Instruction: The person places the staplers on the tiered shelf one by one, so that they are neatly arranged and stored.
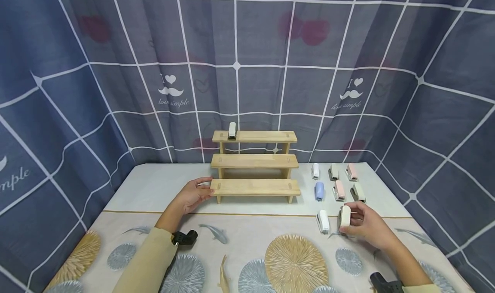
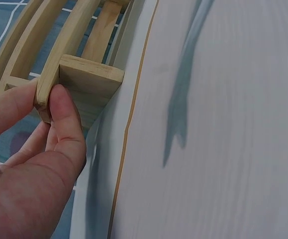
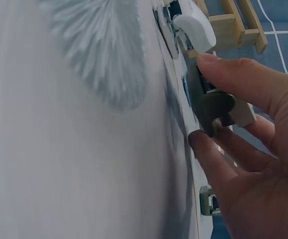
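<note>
My left hand [image 1: 193,194] pinches the left end of the lowest step of a three-step wooden shelf [image 1: 255,187]. In the left wrist view, thumb and forefinger lie on either face of that board end [image 2: 47,94]. At the right, my right hand [image 1: 365,224] holds a small cream stapler [image 1: 345,217] between thumb and fingers. Its dark base [image 3: 203,102] shows in the right wrist view. Just left of this hand is a white stapler [image 1: 322,221] on the cloth. Another white-topped stapler [image 1: 232,131] stands on the left part of the top step.
Behind my right hand several staplers sit in rows: white [image 1: 315,171], green-grey [image 1: 333,172], pink [image 1: 351,172], blue [image 1: 319,190], pink [image 1: 339,190] and pale green [image 1: 358,192]. A patterned cloth [image 1: 239,237] covers the table front. A checked curtain [image 1: 255,91] hangs behind.
</note>
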A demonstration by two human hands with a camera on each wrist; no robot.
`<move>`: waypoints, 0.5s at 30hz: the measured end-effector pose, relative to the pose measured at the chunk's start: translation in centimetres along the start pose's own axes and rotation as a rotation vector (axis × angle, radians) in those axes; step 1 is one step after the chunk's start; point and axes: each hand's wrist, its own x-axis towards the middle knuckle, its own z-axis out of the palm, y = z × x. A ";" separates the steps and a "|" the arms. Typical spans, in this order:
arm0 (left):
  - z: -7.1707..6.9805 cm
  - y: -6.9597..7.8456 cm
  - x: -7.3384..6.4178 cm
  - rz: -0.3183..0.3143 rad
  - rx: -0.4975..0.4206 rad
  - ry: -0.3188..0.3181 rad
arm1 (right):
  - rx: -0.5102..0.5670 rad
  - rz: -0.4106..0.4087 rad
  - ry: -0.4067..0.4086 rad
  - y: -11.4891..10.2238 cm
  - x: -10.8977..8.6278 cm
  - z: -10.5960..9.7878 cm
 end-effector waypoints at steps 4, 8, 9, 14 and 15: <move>0.1 0.2 -0.1 0.001 0.009 -0.001 | 0.062 -0.041 0.048 -0.7 0.3 0.1; 0.2 0.3 -0.2 -0.001 0.010 0.000 | 0.118 -0.114 0.083 -1.4 0.8 0.7; 0.2 0.3 -0.2 -0.003 0.013 -0.001 | 0.133 -0.133 0.088 -1.6 1.0 0.9; 0.2 0.3 -0.2 -0.016 0.024 0.008 | 0.221 -0.208 0.083 -2.9 1.9 2.1; 0.2 0.3 -0.2 -0.015 0.027 0.009 | 0.233 -0.218 0.075 -3.1 2.1 2.3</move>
